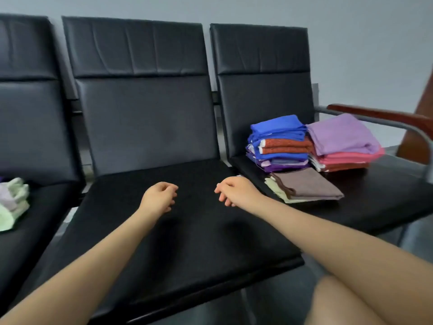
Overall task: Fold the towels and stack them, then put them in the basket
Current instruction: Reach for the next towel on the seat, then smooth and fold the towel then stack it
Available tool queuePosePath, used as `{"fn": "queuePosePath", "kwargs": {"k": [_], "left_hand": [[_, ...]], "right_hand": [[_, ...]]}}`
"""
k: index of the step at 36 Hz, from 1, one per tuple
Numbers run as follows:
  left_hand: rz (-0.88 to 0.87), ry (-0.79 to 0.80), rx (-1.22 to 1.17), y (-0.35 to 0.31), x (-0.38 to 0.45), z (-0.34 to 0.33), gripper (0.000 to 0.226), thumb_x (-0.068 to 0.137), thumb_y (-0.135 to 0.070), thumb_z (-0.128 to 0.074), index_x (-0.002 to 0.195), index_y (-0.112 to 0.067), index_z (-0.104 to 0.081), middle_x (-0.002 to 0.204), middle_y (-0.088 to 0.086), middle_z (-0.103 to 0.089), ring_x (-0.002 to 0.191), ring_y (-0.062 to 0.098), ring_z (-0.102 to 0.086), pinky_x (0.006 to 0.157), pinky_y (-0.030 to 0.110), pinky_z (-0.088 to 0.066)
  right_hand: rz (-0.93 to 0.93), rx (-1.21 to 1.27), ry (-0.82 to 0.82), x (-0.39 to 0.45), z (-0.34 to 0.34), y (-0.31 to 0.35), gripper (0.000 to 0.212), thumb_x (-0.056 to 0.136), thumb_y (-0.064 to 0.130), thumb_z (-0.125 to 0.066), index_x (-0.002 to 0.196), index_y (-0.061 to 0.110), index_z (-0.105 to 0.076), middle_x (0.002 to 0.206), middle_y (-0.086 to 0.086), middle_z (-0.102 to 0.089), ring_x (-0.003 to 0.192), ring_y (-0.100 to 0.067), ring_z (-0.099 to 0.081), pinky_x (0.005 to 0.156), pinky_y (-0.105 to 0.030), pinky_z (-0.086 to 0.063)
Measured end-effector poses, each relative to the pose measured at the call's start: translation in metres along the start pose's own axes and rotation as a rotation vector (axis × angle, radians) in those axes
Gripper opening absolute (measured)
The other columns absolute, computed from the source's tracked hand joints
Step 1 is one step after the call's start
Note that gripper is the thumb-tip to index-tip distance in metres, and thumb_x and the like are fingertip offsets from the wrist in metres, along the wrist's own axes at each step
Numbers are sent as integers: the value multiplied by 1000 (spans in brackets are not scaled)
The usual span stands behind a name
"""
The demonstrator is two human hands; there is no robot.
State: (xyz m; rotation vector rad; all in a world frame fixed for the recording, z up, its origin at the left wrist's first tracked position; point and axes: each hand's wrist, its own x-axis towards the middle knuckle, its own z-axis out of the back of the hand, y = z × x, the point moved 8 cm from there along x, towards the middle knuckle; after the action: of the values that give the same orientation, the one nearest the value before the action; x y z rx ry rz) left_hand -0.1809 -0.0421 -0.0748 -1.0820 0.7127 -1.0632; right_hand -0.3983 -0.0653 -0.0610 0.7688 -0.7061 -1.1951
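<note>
Towels are nowhere in hand right now: left hand (159,195) and right hand (236,191) hover loosely curled, holding nothing, over the black padded middle seat (187,242). Crumpled pale green and lilac towels (13,202) wait unfolded on the left seat, while the folded brown-and-cream pair (304,186) and two taller folded stacks, blue-topped (278,141) and purple-topped (342,141), sit on the right seat. Folding looks mostly done, no basket is in view, and there's no readable writing.
</note>
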Motion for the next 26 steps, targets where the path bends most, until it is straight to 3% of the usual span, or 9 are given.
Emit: {"fn": "queuePosePath", "kwargs": {"k": [6,9,14,19,26], "left_hand": [[-13,-206,31,18,13,124,17,96,-17,-46,93,-15,-62,82,-1,-59,66,11,-52,59,24,-44],[-10,-236,114,34,16,174,17,95,-21,-48,83,-20,-60,78,-1,-60,63,13,-54,57,25,-44],[57,-359,138,71,4,264,14,95,-18,-47,90,-15,-60,75,3,-60,62,21,-54,66,30,-47],[148,-580,91,114,-23,357,16,92,-24,-47,94,-16,-60,105,14,-66,98,34,-62,94,46,-51],[226,-838,192,156,-75,434,16,92,-19,-45,96,-12,-59,92,5,-58,86,26,-51,74,31,-35]], "right_hand": [[-17,70,214,2,-105,48,20,96,19,-50,85,16,-66,71,4,-64,58,-9,-56,51,-18,-43],[-15,115,273,8,-153,73,14,93,17,-54,84,16,-66,72,3,-63,58,-9,-56,50,-17,-44],[7,193,334,18,-234,127,15,92,15,-56,80,15,-65,69,2,-62,55,-9,-55,48,-18,-43],[95,147,383,27,-307,176,18,91,14,-54,77,17,-64,68,2,-62,57,-10,-55,49,-20,-43],[170,72,383,41,-384,225,18,88,14,-51,82,10,-67,71,-1,-64,63,-15,-57,63,-30,-47]]}}
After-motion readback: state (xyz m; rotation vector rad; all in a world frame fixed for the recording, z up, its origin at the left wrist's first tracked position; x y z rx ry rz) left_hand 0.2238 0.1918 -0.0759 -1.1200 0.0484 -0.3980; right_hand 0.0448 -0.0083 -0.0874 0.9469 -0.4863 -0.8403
